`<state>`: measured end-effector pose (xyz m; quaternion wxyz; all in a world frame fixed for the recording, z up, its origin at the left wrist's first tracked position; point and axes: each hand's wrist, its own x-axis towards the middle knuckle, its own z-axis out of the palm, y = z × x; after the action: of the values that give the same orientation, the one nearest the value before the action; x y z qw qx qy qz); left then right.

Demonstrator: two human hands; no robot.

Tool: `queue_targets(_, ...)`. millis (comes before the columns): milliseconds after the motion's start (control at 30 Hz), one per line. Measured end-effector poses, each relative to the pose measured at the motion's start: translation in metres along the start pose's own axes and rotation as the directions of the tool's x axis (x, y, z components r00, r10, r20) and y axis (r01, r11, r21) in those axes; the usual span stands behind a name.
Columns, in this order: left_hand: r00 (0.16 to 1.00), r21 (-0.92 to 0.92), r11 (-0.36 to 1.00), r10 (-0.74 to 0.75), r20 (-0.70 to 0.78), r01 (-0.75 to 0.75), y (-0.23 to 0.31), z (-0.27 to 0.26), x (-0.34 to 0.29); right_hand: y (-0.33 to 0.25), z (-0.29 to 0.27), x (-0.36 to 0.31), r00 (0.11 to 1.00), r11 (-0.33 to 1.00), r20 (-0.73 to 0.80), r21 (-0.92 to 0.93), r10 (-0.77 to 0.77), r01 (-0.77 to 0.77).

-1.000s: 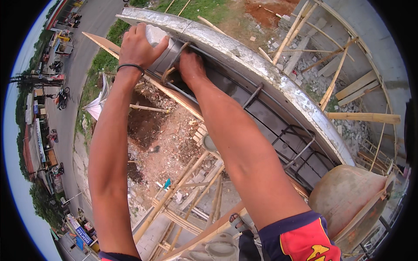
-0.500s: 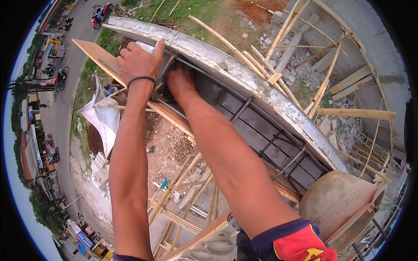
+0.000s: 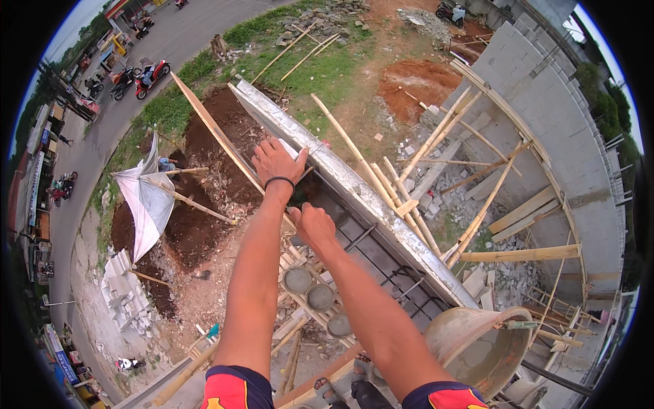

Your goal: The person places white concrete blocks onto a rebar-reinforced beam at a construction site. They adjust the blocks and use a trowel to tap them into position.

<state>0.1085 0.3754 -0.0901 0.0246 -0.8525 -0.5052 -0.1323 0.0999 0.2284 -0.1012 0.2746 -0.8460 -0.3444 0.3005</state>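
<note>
A long formwork board [image 3: 354, 187], pale grey with dried cement, runs diagonally under the left hand [image 3: 278, 162], which lies open with fingers spread on its upper end. The right hand [image 3: 311, 225], just below, curls closed beside the board's inner edge; what it grips is hidden. Three round buckets [image 3: 320, 298] sit far below the right hand.

Left hand [image 3: 278, 162] now lies flat on the formwork board [image 3: 354, 191]; right hand [image 3: 312, 225] sits lower, off the board, fist closed.

We see soft, even daylight — no hard shadows or glare. Focus holds sharp at centre, while straight edges bow strongly toward the black fisheye rim — slight softness there.
</note>
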Motion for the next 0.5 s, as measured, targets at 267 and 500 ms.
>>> queue_targets(267, 0.852, -0.176, 0.975, 0.204, 0.482, -0.133, -0.022, -0.031, 0.031, 0.016, 0.022, -0.021, 0.983, 0.936, -0.088, -0.329, -0.161, 0.123)
queue_targets(500, 0.829, -0.257, 0.940, 0.322, 0.457, -0.223, -0.061, -0.030, 0.052, 0.005, 0.024, -0.030, 0.978, 0.904, -0.074, -0.402, -0.193, 0.148)
